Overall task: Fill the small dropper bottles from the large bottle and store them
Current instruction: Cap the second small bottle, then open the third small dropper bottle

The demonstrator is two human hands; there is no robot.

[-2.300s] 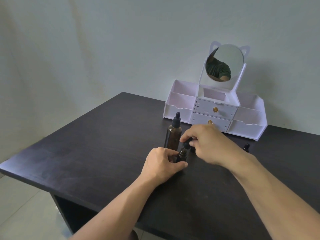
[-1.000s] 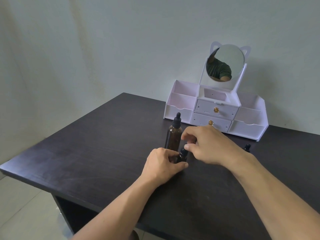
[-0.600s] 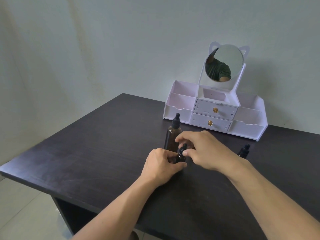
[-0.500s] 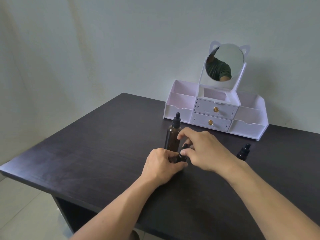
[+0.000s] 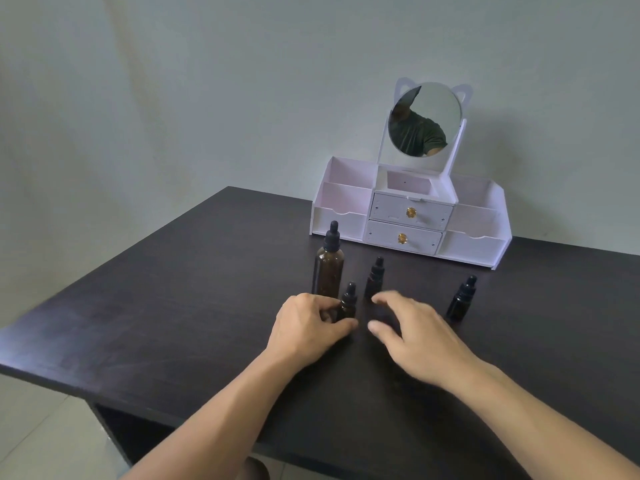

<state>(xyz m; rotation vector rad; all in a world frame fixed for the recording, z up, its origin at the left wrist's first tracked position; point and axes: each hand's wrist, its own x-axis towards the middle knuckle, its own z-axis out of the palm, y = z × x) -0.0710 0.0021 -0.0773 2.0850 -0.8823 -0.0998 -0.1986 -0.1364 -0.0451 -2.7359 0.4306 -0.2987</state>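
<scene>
A tall amber dropper bottle [image 5: 329, 268] with a black cap stands upright near the table's middle. Just in front of it, a small dark dropper bottle [image 5: 348, 301] stands capped, and my left hand [image 5: 308, 327] grips its lower body between thumb and fingers. My right hand [image 5: 414, 332] hovers a little to the right of that bottle, fingers apart, holding nothing. A second small bottle [image 5: 375, 277] stands behind my right fingertips. A third small bottle [image 5: 461, 299] stands further right.
A white desk organiser [image 5: 412, 216] with two shut drawers, open side compartments and a round mirror [image 5: 424, 120] sits at the back of the dark table [image 5: 173, 306]. The table's left and near edges drop to a tiled floor.
My right hand has let go of the small bottle's cap and drawn back toward me and to the right. The bottle now stands capped in my left hand.
</scene>
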